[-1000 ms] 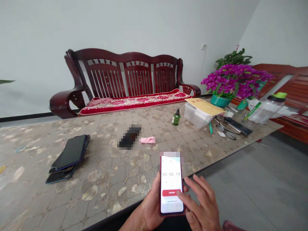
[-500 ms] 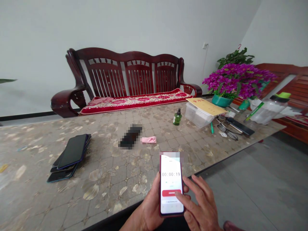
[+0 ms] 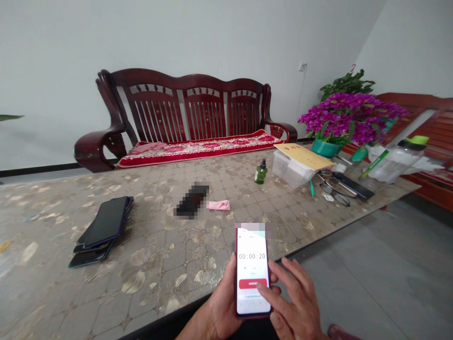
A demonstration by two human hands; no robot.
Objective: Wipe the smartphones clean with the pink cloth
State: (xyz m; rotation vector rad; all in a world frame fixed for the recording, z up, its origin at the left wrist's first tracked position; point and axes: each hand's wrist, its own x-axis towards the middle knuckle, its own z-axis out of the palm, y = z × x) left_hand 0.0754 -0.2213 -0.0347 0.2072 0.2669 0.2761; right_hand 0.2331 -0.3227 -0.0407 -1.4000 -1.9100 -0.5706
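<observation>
My left hand [image 3: 221, 307] is wrapped round a red-edged smartphone [image 3: 252, 264] held upright just off the table's near edge. Its white screen shows a timer reading 00:00:20 above a red button. My right hand [image 3: 293, 302] hovers beside the phone with its fingers spread, and the forefinger tip rests on the screen just below the red button. On the patterned table [image 3: 159, 245] beyond lie a pixel-blurred dark phone [image 3: 193, 200] and a small pink cloth [image 3: 218, 205].
A stack of dark phones [image 3: 104, 231] lies at the table's left. At the right stand a green bottle [image 3: 261, 172], a clear box [image 3: 292, 170] under a yellow envelope, glasses [image 3: 334, 193], purple flowers [image 3: 348, 118] and a plastic jug [image 3: 396, 163]. A dark wooden bench [image 3: 184, 123] stands behind.
The timer on the phone has gone from 00:00:19 to 00:00:20. My right forefinger has shifted slightly lower on the screen. Nothing else has moved.
</observation>
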